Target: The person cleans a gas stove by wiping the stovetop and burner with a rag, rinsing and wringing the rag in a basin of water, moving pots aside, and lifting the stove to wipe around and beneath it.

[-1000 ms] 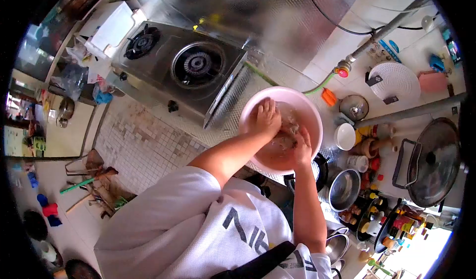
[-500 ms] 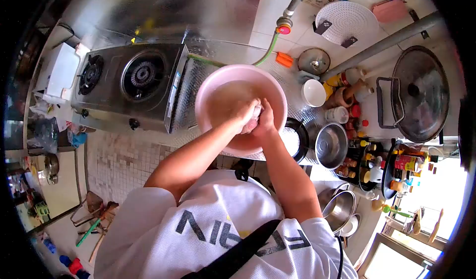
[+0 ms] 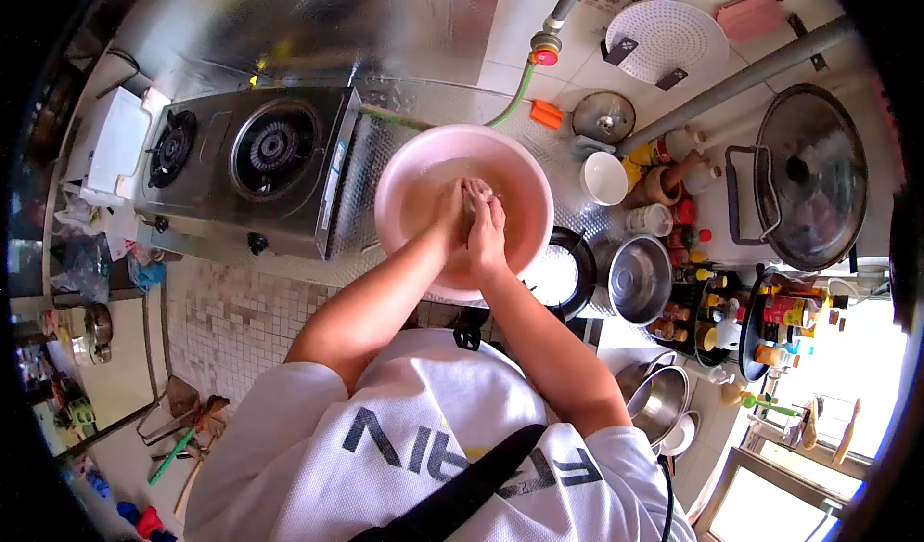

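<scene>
A pink basin (image 3: 534, 171) with cloudy brownish water stands on the metal-covered counter. Both of my hands are inside it, pressed together near its middle. My left hand (image 3: 449, 205) is on the left side, its fingers closed against the other hand. My right hand (image 3: 487, 226) comes from the right, its fingers together and curved. Something pale shows between the fingertips, too small to make out. The water's surface is around my wrists and fingers.
Left of the basin is a two-burner gas stove (image 3: 274, 147). To its right are a white bowl (image 3: 603, 178), a black burner (image 3: 575, 274) and a metal bowl (image 3: 640, 280). A large glass lid (image 3: 811, 176) and several seasoning bottles (image 3: 784, 311) are farther right.
The view has swung right, then steadied. My hands, first apart in the basin, came together around a pinkish lump; now they are slightly farther left and the lump is mostly hidden.
</scene>
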Demonstrator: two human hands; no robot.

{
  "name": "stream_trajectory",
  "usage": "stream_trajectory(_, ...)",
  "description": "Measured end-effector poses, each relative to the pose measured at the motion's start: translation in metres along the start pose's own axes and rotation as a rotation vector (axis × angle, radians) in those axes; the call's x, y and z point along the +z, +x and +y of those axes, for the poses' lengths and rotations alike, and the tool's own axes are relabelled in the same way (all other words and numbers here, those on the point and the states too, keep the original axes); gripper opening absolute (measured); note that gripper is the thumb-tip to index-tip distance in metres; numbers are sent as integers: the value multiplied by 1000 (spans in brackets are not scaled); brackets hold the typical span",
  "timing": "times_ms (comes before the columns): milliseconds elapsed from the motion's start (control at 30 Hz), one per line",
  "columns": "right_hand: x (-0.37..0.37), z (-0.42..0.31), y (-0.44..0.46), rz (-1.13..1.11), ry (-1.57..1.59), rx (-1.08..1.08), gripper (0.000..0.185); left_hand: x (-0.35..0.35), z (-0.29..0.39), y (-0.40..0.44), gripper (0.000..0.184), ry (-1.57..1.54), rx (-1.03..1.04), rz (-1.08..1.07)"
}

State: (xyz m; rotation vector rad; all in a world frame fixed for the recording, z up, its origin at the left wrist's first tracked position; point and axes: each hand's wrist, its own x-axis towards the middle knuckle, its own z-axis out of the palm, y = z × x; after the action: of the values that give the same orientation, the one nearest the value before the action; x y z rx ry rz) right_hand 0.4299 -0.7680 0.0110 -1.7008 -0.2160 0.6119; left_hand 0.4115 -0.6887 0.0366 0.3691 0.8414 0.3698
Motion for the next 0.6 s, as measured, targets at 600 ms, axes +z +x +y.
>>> stream_trajectory(600, -12, -52, 5, -216, 798, 620, 43, -1, 2, -14, 21, 1097, 764, 179)
